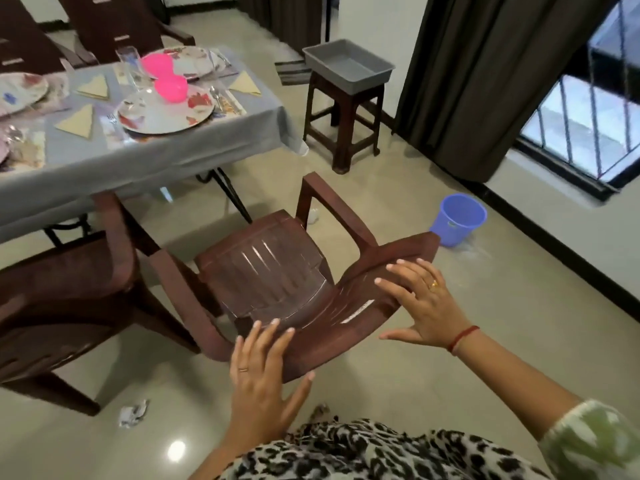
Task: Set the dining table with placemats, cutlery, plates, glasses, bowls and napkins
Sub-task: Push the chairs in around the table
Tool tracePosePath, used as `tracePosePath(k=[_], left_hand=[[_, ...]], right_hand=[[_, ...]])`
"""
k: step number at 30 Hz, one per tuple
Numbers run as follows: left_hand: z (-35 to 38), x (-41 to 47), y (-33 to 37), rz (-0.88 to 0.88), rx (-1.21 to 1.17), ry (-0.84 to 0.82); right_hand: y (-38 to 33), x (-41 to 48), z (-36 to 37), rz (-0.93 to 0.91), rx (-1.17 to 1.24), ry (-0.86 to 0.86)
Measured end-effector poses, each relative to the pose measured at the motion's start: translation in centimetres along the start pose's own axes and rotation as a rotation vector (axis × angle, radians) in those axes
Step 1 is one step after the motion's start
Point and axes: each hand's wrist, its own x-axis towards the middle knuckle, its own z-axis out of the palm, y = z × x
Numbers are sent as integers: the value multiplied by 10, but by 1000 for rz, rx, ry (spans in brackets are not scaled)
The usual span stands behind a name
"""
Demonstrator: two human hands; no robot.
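both hands are spread wide with straight fingers and hold nothing: left hand at the near end of the brown plastic armchair backrest, right hand at its far end; whether the palms press it i cannot tell. to tuck it in well, i'd push evenly from both ends so the ribbed, slick chair doesn't twist or drag the grey tablecloth. the setting lies up left: glossy floral plate, translucent pink bowl, clear glass, triangular beige napkin, metal spoon.
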Motion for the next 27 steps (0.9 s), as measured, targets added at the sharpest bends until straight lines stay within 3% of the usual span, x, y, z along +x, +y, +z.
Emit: tracePosePath(k=[5,10,18,27], left_hand=[[-1,-6,5,-6,186,4],[12,6,24,-173,521,-59],[7,37,11,-288,606,-15],[-19,88,-59,-431,580,-141]], right_hand=[[39,5,15,-109,69,-26],[61,27,36,-288,153,-66],[67,57,57,-305,163,-152],[36,127,86,-233,129,-237]])
